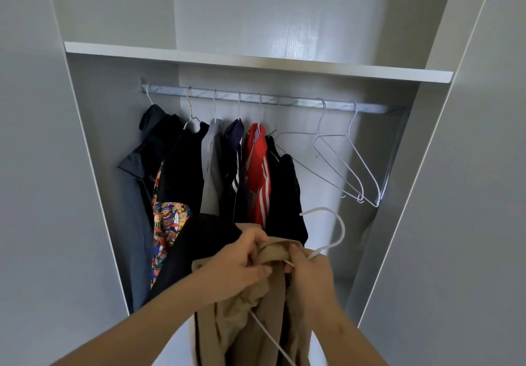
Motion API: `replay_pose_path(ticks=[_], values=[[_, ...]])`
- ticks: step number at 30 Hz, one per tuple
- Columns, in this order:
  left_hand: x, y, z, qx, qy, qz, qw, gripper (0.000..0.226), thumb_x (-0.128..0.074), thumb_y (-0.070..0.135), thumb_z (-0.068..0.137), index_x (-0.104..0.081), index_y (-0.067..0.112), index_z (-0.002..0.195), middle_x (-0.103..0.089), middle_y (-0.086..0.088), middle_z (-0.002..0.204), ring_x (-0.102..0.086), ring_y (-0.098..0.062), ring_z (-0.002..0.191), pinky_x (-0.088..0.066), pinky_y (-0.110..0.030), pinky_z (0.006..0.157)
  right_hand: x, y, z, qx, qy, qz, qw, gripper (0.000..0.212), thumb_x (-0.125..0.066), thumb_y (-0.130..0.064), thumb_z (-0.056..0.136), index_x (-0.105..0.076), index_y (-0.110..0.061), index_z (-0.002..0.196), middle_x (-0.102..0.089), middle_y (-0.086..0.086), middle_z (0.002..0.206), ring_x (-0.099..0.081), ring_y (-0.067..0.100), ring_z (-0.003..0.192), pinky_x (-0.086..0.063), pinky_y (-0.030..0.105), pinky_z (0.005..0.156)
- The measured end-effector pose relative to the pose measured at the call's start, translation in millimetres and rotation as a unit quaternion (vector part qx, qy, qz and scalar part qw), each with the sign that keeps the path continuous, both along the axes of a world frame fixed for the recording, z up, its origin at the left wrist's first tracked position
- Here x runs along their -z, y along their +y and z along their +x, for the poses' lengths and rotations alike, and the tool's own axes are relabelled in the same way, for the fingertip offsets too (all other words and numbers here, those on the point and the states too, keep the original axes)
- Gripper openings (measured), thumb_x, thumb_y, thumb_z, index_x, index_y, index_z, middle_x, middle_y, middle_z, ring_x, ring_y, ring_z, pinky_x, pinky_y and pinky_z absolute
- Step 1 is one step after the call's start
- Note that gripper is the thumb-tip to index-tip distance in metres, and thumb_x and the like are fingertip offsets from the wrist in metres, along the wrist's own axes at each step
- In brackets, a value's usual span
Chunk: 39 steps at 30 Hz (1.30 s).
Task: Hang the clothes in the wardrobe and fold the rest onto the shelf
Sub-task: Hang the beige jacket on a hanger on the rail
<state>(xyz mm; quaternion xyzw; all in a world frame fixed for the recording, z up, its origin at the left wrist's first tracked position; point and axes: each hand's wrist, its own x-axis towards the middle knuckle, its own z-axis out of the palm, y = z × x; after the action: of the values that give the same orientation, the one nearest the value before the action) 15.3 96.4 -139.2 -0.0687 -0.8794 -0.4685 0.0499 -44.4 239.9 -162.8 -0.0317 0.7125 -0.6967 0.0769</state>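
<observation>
I stand before the open wardrobe, holding a beige garment point(256, 308) on a white wire hanger point(333, 232). My left hand point(236, 263) grips the beige fabric at its top. My right hand point(310, 274) pinches the hanger just below its hook, against the fabric. The hook curves up and to the right, well below the metal rail point(284, 101). Several garments hang on the rail's left half: dark jackets, a grey one, a navy striped one, a red striped one point(257, 172) and a bear-print piece point(168, 223).
Two bare wire hangers point(347, 166) hang on the right part of the rail. A white shelf point(256, 61) runs above the rail. Grey wardrobe side panels point(427, 195) close in left and right.
</observation>
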Motion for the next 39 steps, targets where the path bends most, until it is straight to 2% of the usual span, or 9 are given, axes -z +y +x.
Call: replay_pose_path(ticks=[4, 7, 9, 12, 16, 20, 27, 33, 39], values=[[-15.6, -14.8, 5.1, 0.015, 0.095, -0.188, 0.977, 0.034, -0.057, 0.033, 0.089, -0.048, 0.046, 0.12, -0.056, 0.008, 0.09, -0.057, -0.011, 0.079, -0.047, -0.02, 0.072, -6.9, 3.7, -2.0, 0.005, 0.034, 0.0, 0.999, 0.057, -0.053, -0.019, 0.093, -0.056, -0.024, 0.036, -0.047, -0.008, 0.036, -0.042, 0.013, 0.045, -0.035, 0.028, 0.055], [-29.0, -22.3, -5.1, -0.098, 0.325, -0.474, 0.812, 0.037, -0.069, 0.045, 0.072, -0.067, 0.033, 0.107, -0.059, 0.001, 0.089, -0.06, -0.021, 0.084, -0.047, -0.033, 0.074, -18.2, 3.1, -6.0, -0.004, 0.073, 0.004, 0.997, 0.055, -0.055, -0.023, 0.092, -0.054, -0.021, 0.037, -0.044, -0.007, 0.037, -0.042, 0.019, 0.048, -0.037, 0.032, 0.057], [-33.3, -17.7, -11.5, -0.062, 0.287, -0.492, 0.819, 0.045, -0.067, 0.047, 0.076, -0.061, 0.032, 0.117, -0.062, 0.0, 0.105, -0.06, -0.022, 0.098, -0.046, -0.034, 0.082, -28.0, 2.5, -6.0, -0.013, 0.105, 0.018, 0.994, 0.054, -0.055, -0.024, 0.092, -0.054, -0.023, 0.038, -0.045, -0.008, 0.037, -0.045, 0.014, 0.048, -0.039, 0.03, 0.057], [-31.7, -15.6, -16.9, -0.054, 0.259, -0.428, 0.864, 0.046, -0.04, 0.056, 0.089, -0.054, 0.031, 0.125, -0.066, 0.004, 0.093, -0.064, -0.015, 0.085, -0.048, -0.027, 0.068, -40.8, 6.8, -6.7, -0.015, 0.138, 0.063, 0.988, 0.057, -0.056, -0.025, 0.091, -0.047, -0.02, 0.035, -0.035, -0.009, 0.034, -0.034, 0.004, 0.04, -0.032, 0.023, 0.051], [-36.8, -14.8, -14.8, -0.086, 0.315, -0.393, 0.86, 0.028, -0.061, 0.042, 0.073, -0.072, 0.021, 0.087, -0.062, 0.008, 0.057, -0.061, -0.009, 0.049, -0.042, -0.014, 0.039, -52.2, 11.0, -4.5, 0.017, 0.226, 0.084, 0.97, 0.027, -0.059, -0.022, 0.086, -0.055, -0.008, 0.063, -0.057, 0.008, 0.065, -0.045, 0.015, 0.061, -0.039, 0.02, 0.061], [-42.4, -28.3, -14.7, -0.201, 0.292, -0.282, 0.891, 0.037, -0.055, 0.049, 0.077, -0.07, 0.019, 0.093, -0.066, 0.0, 0.065, -0.064, -0.018, 0.062, -0.046, -0.025, 0.053, -39.5, 16.5, 5.0, 0.133, 0.314, -0.005, 0.94, 0.03, -0.056, -0.001, 0.082, -0.053, -0.027, 0.068, -0.053, -0.015, 0.067, -0.048, 0.002, 0.066, -0.038, 0.007, 0.064], [-76.8, -51.6, 1.1, -0.224, 0.317, -0.12, 0.914, 0.013, -0.077, 0.022, 0.074, -0.07, 0.026, 0.085, -0.064, 0.009, 0.072, -0.059, -0.005, 0.07, -0.048, -0.02, 0.067, 4.5, 9.4, -7.3, -0.103, -0.027, 0.103, 0.989, 0.017, -0.051, -0.002, 0.083, -0.057, -0.007, 0.068, -0.056, 0.003, 0.062, -0.046, 0.013, 0.055, -0.035, 0.015, 0.047], [-113.0, -60.6, 20.1, -0.155, 0.308, -0.003, 0.939, 0.03, -0.073, 0.003, 0.073, -0.062, 0.03, 0.071, -0.055, 0.009, 0.06, -0.049, 0.004, 0.056, -0.041, -0.004, 0.058, -9.8, -19.8, -15.8, -0.293, 0.073, -0.008, 0.953, 0.054, -0.069, -0.012, 0.08, -0.049, -0.038, 0.123, -0.062, -0.02, 0.11, -0.061, 0.005, 0.102, -0.052, 0.012, 0.075], [-125.3, -86.7, 36.9, -0.154, 0.284, 0.015, 0.946, 0.028, -0.07, -0.007, 0.072, -0.063, 0.02, 0.068, -0.059, 0.012, 0.056, -0.052, 0.005, 0.054, -0.043, -0.005, 0.056, -19.6, -36.3, -21.6, -0.283, 0.139, 0.064, 0.947, 0.015, -0.063, -0.001, 0.078, -0.054, -0.012, 0.077, -0.057, -0.002, 0.068, -0.056, 0.013, 0.064, -0.048, 0.016, 0.06]])
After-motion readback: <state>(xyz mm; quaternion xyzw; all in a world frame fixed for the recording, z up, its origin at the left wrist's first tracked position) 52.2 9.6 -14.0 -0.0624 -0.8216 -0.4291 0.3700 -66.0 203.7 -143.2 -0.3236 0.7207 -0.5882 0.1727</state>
